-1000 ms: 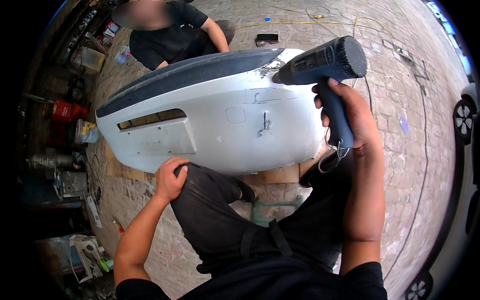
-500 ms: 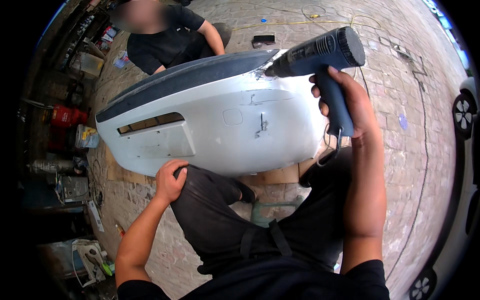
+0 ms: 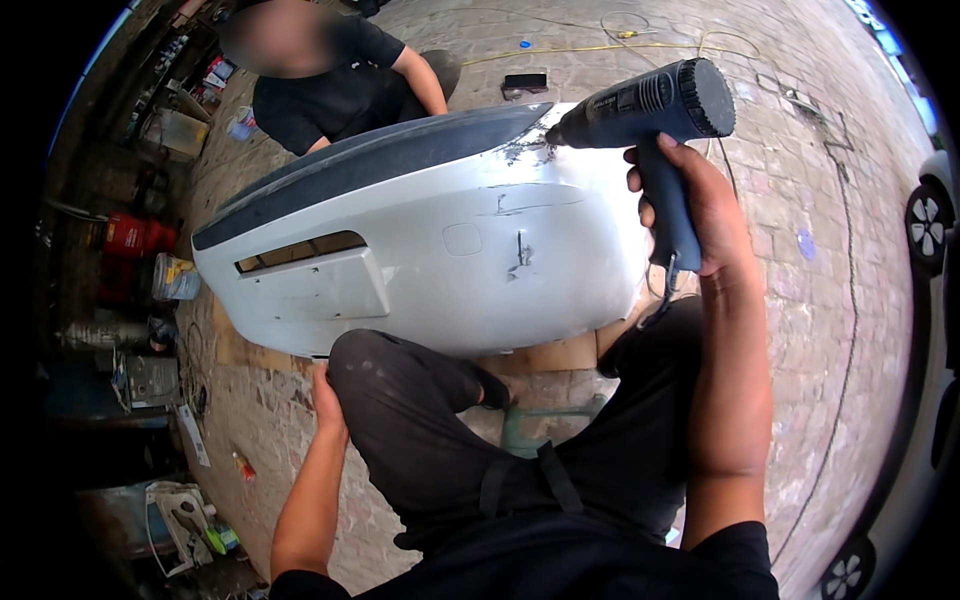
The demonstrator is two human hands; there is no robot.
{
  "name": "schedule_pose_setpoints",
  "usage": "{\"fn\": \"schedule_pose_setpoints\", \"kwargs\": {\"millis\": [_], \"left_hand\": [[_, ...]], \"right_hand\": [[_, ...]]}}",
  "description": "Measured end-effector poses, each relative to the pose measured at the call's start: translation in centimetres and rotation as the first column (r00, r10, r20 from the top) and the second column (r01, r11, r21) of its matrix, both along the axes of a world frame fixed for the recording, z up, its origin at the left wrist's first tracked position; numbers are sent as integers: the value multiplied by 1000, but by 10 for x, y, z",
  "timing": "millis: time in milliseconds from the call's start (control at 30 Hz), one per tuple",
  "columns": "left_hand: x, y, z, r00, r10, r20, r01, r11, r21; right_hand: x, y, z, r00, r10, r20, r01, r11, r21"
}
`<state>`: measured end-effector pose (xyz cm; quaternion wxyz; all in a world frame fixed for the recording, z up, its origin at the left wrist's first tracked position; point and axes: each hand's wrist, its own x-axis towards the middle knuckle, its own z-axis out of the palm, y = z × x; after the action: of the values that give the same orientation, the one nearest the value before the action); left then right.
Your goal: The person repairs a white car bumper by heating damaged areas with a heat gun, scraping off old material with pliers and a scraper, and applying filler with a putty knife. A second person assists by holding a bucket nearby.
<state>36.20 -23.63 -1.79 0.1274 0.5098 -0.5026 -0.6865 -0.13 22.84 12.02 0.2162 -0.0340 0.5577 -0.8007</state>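
- Gripping a dark heat gun (image 3: 640, 107) by its handle, the right hand (image 3: 706, 205) held the nozzle near the scuffed corner of a white bumper (image 3: 420, 280) on cardboard (image 3: 562, 354).
- Beside the left knee (image 3: 372, 362) was the left hand (image 3: 329, 402), partly hidden, so I couldn't tell if it held anything.
- That knee also kinda blocked the bumper's lower edge.
- Past the bumper were a person (image 3: 335, 105) in black, a phone (image 3: 525, 81) and a yellow cord (image 3: 690, 47).

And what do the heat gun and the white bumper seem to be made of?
The heat gun looks like matte, dark plastic, judging by its ribbed rear cap. The bumper is probably painted plastic: its white face has a soft sheen, broken by dark scratches.
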Motion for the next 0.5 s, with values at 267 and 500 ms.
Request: {"fn": "schedule_pose_setpoints", "kwargs": {"millis": [267,500], "left_hand": [[46,60,-38,983,147,-109,-80,881,467],[49,65,-53,982,165,-93,-102,876,471]], "right_hand": [[-1,6,-3,1000,-14,-1,14,1000,-6],[2,17,-4,1000,21,15,-20,999,-50]]}}
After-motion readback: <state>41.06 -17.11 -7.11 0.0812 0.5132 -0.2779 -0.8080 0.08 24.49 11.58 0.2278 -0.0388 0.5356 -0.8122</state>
